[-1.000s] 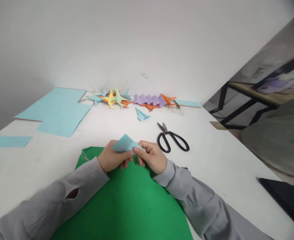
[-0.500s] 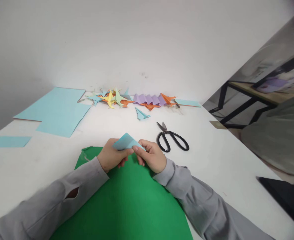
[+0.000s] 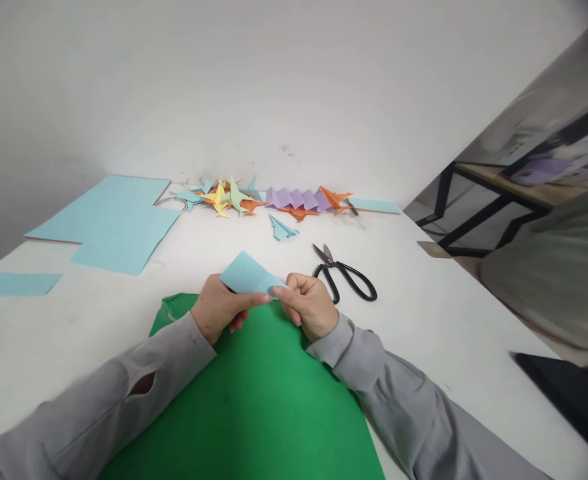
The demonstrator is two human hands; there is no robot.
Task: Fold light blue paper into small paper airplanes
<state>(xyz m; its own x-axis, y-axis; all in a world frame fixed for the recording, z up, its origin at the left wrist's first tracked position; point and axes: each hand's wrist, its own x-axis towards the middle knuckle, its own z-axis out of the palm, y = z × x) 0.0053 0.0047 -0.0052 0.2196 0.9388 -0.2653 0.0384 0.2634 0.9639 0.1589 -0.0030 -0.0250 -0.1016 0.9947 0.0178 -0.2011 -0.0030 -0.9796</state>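
Observation:
A small folded piece of light blue paper [image 3: 245,272] is held up between both hands, over the far end of a green sheet [image 3: 254,393]. My left hand [image 3: 220,308] grips its left and lower edge, thumb stretched along the front. With thumb and bent fingers, my right hand [image 3: 310,305] pinches the narrow right corner. The fingers behind the paper are partly hidden. Just beyond my right hand lie black-handled scissors [image 3: 347,268] with blades slightly apart, one handle loop partly covered by the hand.
Large blue paper sheets [image 3: 119,230] and a small blue rectangle [image 3: 20,284] lie on the left. Along the wall are folded paper figures [image 3: 224,197], a pleated purple paper [image 3: 297,199] and a blue paper plane [image 3: 283,229]. A dark flat object [image 3: 569,393] juts in at right.
The blue paper has risen slightly and tilted, showing more of its left face. My right hand has shifted a little up and right, now covering part of the scissors' handle.

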